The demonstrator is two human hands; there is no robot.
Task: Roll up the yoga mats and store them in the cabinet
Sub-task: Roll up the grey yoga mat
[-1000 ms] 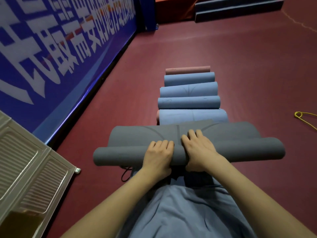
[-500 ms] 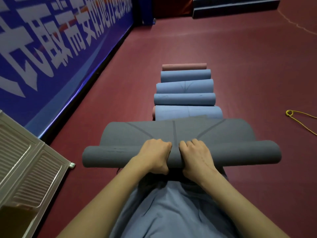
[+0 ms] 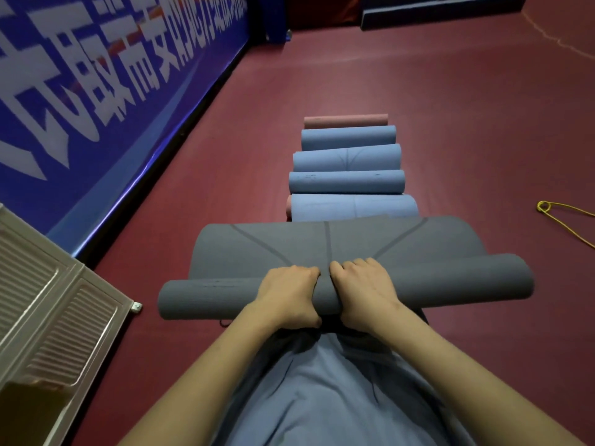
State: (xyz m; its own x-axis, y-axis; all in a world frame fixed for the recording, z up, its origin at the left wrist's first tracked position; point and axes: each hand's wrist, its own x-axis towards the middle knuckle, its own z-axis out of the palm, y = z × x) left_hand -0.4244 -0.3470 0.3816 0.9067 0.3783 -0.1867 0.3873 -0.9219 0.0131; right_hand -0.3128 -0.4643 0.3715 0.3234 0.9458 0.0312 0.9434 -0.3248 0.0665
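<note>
A grey yoga mat (image 3: 450,278) lies crosswise in front of me, mostly rolled, with a short flat part still spread beyond the roll. My left hand (image 3: 288,292) and my right hand (image 3: 362,289) sit side by side on the middle of the roll, fingers curled over its top. Behind it lie several rolled mats in a row: blue rolled mats (image 3: 347,181) and a pink rolled mat (image 3: 346,120) at the far end. The metal cabinet door (image 3: 48,300) with louvres stands open at the left.
The floor is dark red. A blue banner wall (image 3: 96,91) runs along the left. A yellow cord (image 3: 566,217) lies on the floor at the right. A dark step (image 3: 434,11) sits at the far end. My blue clothing fills the bottom.
Both hands went from flat on the roll to curled over it. The roll has grown thicker and the flat part shorter.
</note>
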